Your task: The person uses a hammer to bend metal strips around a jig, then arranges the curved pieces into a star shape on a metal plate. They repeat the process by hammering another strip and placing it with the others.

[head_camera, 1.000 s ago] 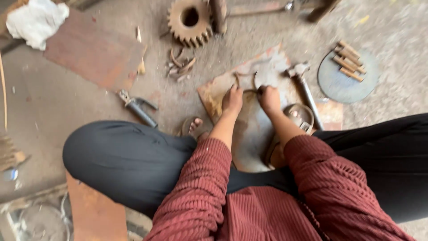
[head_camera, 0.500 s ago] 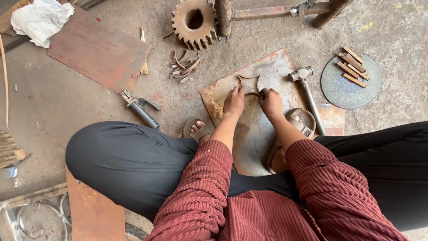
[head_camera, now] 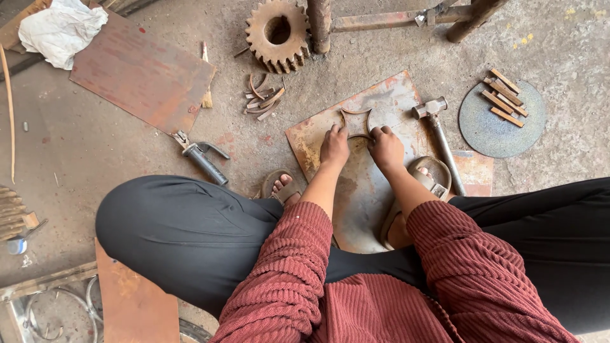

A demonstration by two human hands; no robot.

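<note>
- The person sits on the floor (head_camera: 76, 159), and both hands work on a small star-shaped metal piece (head_camera: 357, 122) with four points and curved-in sides.
- That piece lies flat on a rusty metal plate (head_camera: 381, 190) on the floor, near the plate's far edge, about midway along it.
- The left hand (head_camera: 334, 146) presses fingertips on the piece's left side; its grip is narrow, fingers bent down onto the metal, pinning it, not lifting it.
- The right hand (head_camera: 385, 147) does the same on the right side, fingers curled over the piece's lower right point; whether anything is closed inside that hand, I cannot tell.
- A hammer (head_camera: 437, 136) lies on the plate just right of the right hand, untouched, its head toward the plate's far edge.
- By my judgement the piece is already shaped and is being positioned or held flat on the plate; no hammering is under way.
- Curved metal scraps (head_camera: 262, 101) lie on the floor beyond the plate's left corner, near a large rusty gear (head_camera: 277, 35).
- A grey disc (head_camera: 483, 136) with short flat bars (head_camera: 505, 98) sits on the floor well apart to the right.
- A clamp-like holder (head_camera: 202, 155) lies left of the plate, beside a larger rusty sheet (head_camera: 140, 76).
</note>
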